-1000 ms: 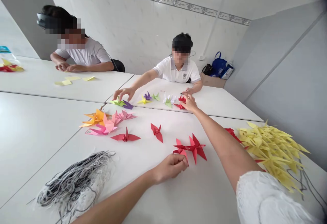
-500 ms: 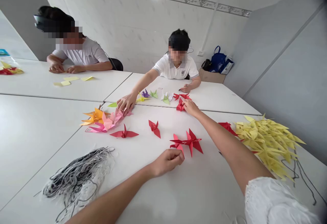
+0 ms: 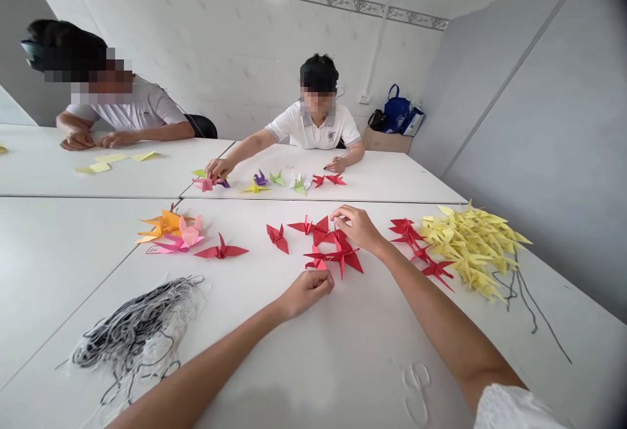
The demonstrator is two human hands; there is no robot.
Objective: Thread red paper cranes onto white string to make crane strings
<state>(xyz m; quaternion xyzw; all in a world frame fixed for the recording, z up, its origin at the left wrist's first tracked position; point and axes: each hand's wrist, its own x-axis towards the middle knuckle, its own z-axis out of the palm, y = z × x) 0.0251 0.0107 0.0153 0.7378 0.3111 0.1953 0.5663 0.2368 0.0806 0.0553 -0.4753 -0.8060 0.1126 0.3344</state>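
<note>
head view: a white tabletop (image 3: pixel 313 357) fills the lower half, with a second white tabletop (image 3: pixel 396 184) butted against it at 12 o'clock. a person in a white polo shirt (image 3: pixel 318 125) sits beyond it, and another person in a pale t-shirt (image 3: pixel 130 106) sits at 10 o'clock. a heap of yellow paper cranes (image 3: pixel 470 249) lies at 2 o'clock, a tangle of black and white string (image 3: pixel 137 328) at 8 o'clock, and orange and pink paper cranes (image 3: pixel 171 232) at 10 o'clock.

compared with the frame before, the red paper cranes (image 3: pixel 328 246) now lie bunched at 12 o'clock under the right hand (image 3: pixel 360 230), and the polo-shirted person's hand (image 3: pixel 218 168) now has a pink crane (image 3: pixel 203 184) at the far tabletop.

the right fingers (image 3: pixel 345 215) are loosely spread and curved, on or just over the red cranes; i cannot tell if they press down. the left hand (image 3: pixel 307 293) sits just beside the cranes, its fingers (image 3: pixel 321 282) pressed together in a loose fist; whether they pinch anything is hidden.
</note>
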